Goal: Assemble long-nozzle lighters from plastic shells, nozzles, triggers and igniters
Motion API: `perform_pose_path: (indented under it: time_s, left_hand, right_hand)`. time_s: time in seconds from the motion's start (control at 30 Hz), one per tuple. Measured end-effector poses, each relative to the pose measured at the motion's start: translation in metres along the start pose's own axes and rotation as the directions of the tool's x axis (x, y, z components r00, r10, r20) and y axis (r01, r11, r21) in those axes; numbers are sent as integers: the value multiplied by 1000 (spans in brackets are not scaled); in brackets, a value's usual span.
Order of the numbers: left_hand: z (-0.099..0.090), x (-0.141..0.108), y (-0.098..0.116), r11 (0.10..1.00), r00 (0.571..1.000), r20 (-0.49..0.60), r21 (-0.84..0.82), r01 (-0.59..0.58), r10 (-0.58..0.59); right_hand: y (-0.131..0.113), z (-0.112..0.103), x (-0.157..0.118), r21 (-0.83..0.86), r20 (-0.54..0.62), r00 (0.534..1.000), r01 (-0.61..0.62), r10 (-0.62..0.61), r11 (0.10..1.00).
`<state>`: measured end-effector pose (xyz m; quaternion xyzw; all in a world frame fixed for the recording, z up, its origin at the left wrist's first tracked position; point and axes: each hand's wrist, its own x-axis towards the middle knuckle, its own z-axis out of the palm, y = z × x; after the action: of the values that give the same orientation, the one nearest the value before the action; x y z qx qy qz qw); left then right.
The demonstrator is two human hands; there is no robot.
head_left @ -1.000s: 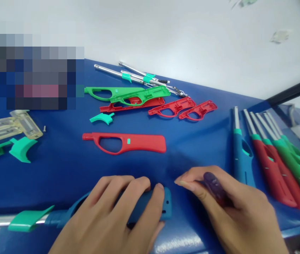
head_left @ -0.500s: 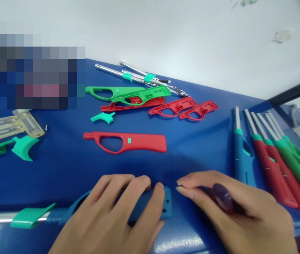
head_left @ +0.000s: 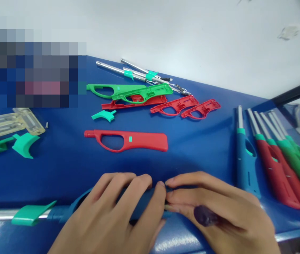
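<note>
A blue lighter body (head_left: 144, 206) lies along the front of the table, its metal tube with a green clip (head_left: 30, 213) pointing left. My left hand (head_left: 112, 215) is closed over this body, fingers wrapped across its handle. At the handle's right end are the fingertips of my right hand (head_left: 216, 211), pressed together in a pinch; whatever small part they may hold is hidden. A dark purple rounded tool end (head_left: 204, 216) sticks out of the right palm, under its curled fingers. Just beyond my hands lies a red handle shell (head_left: 147, 141).
Green shells (head_left: 150, 93), red shells (head_left: 203, 108) and metal tubes (head_left: 112, 67) lie at the back. Several assembled lighters (head_left: 277, 169) stand in a row at right. Left are green pieces (head_left: 25, 144), clear yellowish parts (head_left: 29, 121) and a screw (head_left: 47, 125).
My right hand has moved left, and its fingertips now meet the right end of the blue body. The left hand keeps its hold. The view has shifted slightly.
</note>
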<state>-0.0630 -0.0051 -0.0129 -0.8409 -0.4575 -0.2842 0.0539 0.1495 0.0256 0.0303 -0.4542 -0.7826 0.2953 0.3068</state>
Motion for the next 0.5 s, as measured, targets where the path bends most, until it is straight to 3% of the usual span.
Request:
perform_pose_path:
  time_s: [0.2,0.4,0.5]
  left_hand:
    - [-9,2,-2,1000,998,58,-1,-21,21]
    - [-9,1,-2,1000,998,65,-5,-13,14]
    - [-7,2,-2,1000,998,69,-3,-11,11]
  right_hand:
    - [2,-5,-2,-97,58,996,66,-61,993]
    - [4,-12,-10,-26,137,991,11,-8,1000]
    - [2,-12,-11,-5,102,995,11,-10,1000]
